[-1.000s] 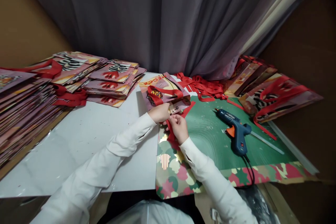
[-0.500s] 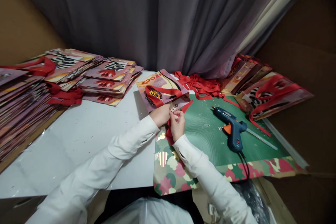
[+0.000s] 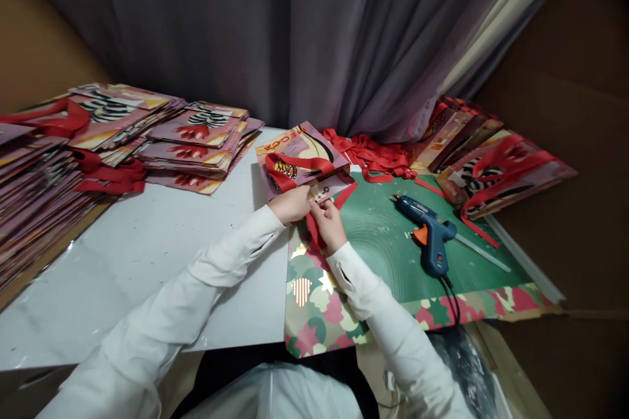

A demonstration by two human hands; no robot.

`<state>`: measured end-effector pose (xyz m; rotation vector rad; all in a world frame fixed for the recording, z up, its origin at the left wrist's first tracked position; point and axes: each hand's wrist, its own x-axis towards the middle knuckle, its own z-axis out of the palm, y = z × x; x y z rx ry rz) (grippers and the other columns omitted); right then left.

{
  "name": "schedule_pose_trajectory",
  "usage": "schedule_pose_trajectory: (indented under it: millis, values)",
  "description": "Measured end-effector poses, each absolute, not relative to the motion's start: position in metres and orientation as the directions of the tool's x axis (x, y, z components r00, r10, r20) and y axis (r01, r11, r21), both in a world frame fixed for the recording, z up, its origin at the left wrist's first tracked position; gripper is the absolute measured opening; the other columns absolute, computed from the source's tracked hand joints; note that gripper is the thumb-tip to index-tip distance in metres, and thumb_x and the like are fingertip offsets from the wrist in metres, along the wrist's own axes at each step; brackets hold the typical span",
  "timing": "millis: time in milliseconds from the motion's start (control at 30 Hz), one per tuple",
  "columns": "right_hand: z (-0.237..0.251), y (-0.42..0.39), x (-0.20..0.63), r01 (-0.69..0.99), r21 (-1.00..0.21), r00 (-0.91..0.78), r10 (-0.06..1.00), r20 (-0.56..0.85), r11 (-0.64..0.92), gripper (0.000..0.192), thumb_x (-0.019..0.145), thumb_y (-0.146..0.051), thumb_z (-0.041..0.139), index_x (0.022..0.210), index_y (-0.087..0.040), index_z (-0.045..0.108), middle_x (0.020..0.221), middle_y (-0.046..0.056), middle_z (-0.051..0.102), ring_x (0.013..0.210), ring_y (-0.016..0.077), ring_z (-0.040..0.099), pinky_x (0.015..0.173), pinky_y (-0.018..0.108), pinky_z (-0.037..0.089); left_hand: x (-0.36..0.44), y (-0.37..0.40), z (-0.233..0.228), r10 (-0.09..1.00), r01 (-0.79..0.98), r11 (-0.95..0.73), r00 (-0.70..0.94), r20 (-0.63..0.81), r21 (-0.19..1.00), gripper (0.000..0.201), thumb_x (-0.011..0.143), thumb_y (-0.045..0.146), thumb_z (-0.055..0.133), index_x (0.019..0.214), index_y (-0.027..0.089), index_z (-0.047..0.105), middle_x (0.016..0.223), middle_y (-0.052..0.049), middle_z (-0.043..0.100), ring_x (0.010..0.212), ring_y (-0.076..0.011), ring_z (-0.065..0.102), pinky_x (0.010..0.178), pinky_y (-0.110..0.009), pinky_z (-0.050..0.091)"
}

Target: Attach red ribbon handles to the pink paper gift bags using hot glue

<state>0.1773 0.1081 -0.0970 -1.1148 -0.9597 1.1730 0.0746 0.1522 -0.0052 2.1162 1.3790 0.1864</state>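
Note:
A printed paper bag (image 3: 301, 144) with a butterfly and red lettering lies flat in front of me, a red ribbon handle (image 3: 319, 164) looped across its face. My left hand (image 3: 291, 203) is closed on the bag's near edge. Close beside it, my right hand (image 3: 330, 226) pinches a second red ribbon (image 3: 346, 196) at the bag's near opening. One end of that ribbon hangs below my fingers; the other angles up to the right. The exact grip of my left fingertips is partly hidden.
A blue glue gun (image 3: 430, 232) with an orange trigger rests on the green mat (image 3: 378, 255). Red ribbons (image 3: 373, 154) are heaped behind. Stacked printed bags (image 3: 196, 144) stand at left, more bags with ribbons (image 3: 506, 173) at right. A grey curtain (image 3: 221, 33) hangs behind the table.
My view has shifted slightly. My hands have moved a little apart at the bag's near edge, showing more of the bag's inside flap; the ribbon stays in my right fingers.

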Motion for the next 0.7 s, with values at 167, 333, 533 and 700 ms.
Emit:
schedule_pose_trajectory:
  millis: [167,333,533,700]
  values:
    - [-0.073,0.076,0.195,-0.122,-0.991,-0.133,0.990,-0.043,-0.059,0.040,0.068,-0.057,0.070,0.068,-0.019,0.057,0.045,-0.006,0.053,0.040,0.0077,0.042,0.042,0.020,0.032,0.065,0.161,0.005,0.884,0.772,-0.270,0.436,-0.170,0.575,0.053,0.076,0.012,0.050,0.129,0.016,0.053,0.122,-0.011,0.065,0.108,-0.0238,0.063,0.090,-0.026,0.047]
    - [-0.054,0.018,0.224,0.184,-0.983,-0.166,0.984,-0.061,-0.030,0.033,0.084,-0.048,0.058,0.070,-0.019,0.058,0.054,-0.004,0.052,0.051,0.0108,0.046,0.052,0.023,0.037,0.050,0.170,0.017,0.906,0.727,-0.251,0.409,-0.111,0.639,0.055,0.074,0.009,0.049,0.129,0.017,0.052,0.111,-0.006,0.069,0.095,-0.0192,0.066,0.080,-0.020,0.049]
    - [-0.037,-0.062,0.282,0.574,-0.808,0.115,0.990,-0.081,-0.133,0.033,0.084,-0.049,0.056,0.066,-0.021,0.060,0.060,0.001,0.056,0.059,0.0161,0.053,0.055,0.026,0.040,0.030,0.182,0.022,0.923,0.686,-0.200,0.372,-0.101,0.700,0.053,0.071,0.007,0.050,0.123,0.017,0.054,0.076,0.001,0.067,0.060,-0.0128,0.060,0.060,-0.019,0.047]
    - [-0.029,-0.119,0.348,0.537,-0.771,0.459,0.885,-0.074,-0.342,0.034,0.067,-0.055,0.071,0.075,-0.023,0.071,0.068,0.005,0.066,0.061,0.0205,0.059,0.051,0.028,0.046,0.027,0.184,0.021,0.921,0.673,-0.191,0.375,-0.107,0.715,0.048,0.072,0.010,0.055,0.119,0.017,0.058,0.078,-0.001,0.068,0.069,-0.0152,0.064,0.066,-0.019,0.048]
